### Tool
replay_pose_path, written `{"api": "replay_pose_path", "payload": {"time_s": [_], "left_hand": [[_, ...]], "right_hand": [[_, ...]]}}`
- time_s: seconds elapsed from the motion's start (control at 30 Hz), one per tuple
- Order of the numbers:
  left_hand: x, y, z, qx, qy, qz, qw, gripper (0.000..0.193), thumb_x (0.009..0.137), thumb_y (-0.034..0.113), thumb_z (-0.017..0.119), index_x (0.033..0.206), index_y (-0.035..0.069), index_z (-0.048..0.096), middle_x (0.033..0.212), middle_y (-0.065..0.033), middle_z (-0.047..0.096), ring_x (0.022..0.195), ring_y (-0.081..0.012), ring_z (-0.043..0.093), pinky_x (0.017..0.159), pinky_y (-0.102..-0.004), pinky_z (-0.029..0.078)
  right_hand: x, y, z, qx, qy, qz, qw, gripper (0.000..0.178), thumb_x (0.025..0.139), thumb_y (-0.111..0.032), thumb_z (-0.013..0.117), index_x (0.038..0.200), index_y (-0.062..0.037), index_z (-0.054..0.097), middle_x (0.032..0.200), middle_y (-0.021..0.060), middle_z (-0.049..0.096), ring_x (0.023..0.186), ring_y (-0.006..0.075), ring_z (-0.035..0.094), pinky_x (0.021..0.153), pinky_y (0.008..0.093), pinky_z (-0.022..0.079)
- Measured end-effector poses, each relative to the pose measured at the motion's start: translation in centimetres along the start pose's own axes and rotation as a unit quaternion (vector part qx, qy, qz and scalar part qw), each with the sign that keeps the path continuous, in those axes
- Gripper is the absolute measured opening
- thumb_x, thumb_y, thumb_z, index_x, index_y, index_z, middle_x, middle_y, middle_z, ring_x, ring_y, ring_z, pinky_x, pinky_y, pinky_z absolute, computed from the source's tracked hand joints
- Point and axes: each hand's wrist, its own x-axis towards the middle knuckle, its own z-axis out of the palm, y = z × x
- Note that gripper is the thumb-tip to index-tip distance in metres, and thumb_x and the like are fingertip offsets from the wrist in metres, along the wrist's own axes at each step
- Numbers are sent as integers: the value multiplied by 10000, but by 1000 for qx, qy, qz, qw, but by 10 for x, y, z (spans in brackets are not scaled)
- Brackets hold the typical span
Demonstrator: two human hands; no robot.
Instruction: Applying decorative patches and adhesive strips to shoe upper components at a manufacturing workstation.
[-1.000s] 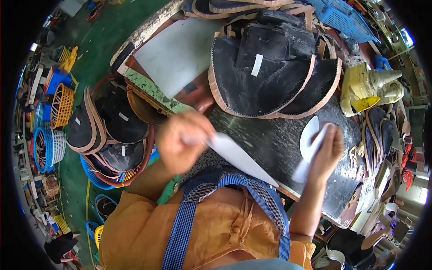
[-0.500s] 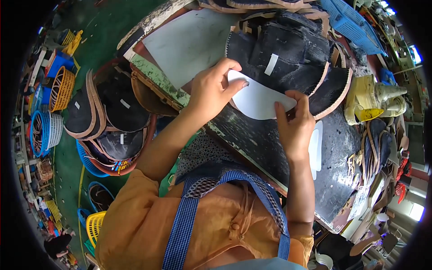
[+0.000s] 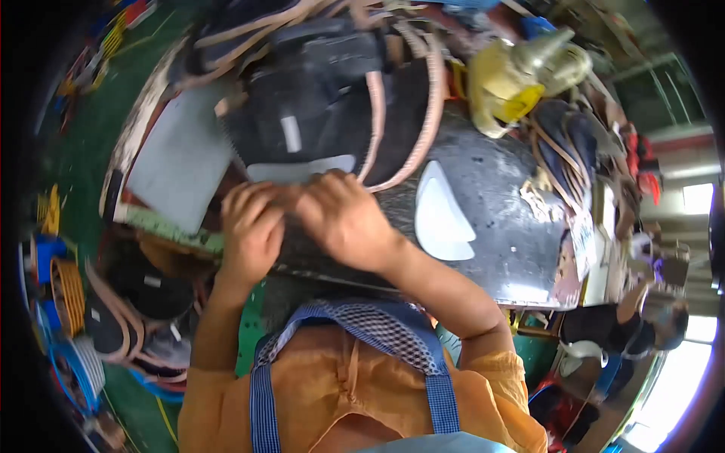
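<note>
Head view: curved white piece (image 3: 298,171) just beyond the fingers (image 3: 251,204).

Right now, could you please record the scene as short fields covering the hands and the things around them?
Left hand: fingers curled, near the curved white piece; grip unclear
Right hand: beside the left, at the piece's near edge; contact blurred
Curved white piece: along the near edge of a dark panel
Overlapping white pieces: on the worktable, to the right
Grey sheet: left of the panel
</note>
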Motion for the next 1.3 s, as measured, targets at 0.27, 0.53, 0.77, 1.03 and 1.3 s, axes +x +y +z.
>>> {"api": "replay_pose_path", "payload": {"time_s": [0.27, 0.53, 0.77, 1.03, 1.3], "left_hand": [[-203, 64, 19, -211, -55, -222, 950, 226, 871, 38, 618, 1085, 76, 678, 1137, -93, 670, 989, -280, 643, 854, -382, 513], [-378, 97, 59, -246, 63, -631, 733, 179, 939, 111, 636, 1108, 76, 686, 1055, -58, 706, 915, -158, 654, 782, -308, 523], [-361, 49, 79, -260, 61, -570, 777, 230, 972, 192, 606, 1146, 59, 678, 986, -62, 714, 918, -144, 662, 779, -302, 520], [-312, -82, 213, -526, 4, -632, 569, 323, 878, 193, 700, 1181, 81, 688, 966, -78, 722, 853, -169, 675, 749, -321, 533], [-354, -129, 269, -120, -256, -529, 800, 198, 866, 230, 648, 972, 84, 730, 927, -100, 724, 843, -234, 686, 760, -369, 544]], "right_hand": [[-11, 4, 0, -19, -20, 35, 999, 348, 835, -6, 666, 1177, -14, 603, 1139, 174, 646, 1035, 382, 619, 892, 445, 488], [0, -19, -1, -36, 1, -50, 998, 316, 857, -57, 687, 1157, -2, 604, 1134, 161, 648, 1086, 356, 601, 940, 452, 448], [-46, -83, -33, -60, -26, -20, 998, 342, 876, -34, 667, 1210, 2, 601, 1216, 170, 634, 1199, 340, 575, 1024, 457, 447], [-124, -107, -56, 5, -41, 55, 998, 223, 873, -19, 641, 1093, 15, 624, 1098, 171, 659, 1033, 347, 629, 888, 457, 510], [-116, -70, -17, -5, -58, 86, 995, 210, 842, 10, 628, 1052, 18, 626, 1088, 174, 632, 982, 365, 603, 860, 461, 480]]}}
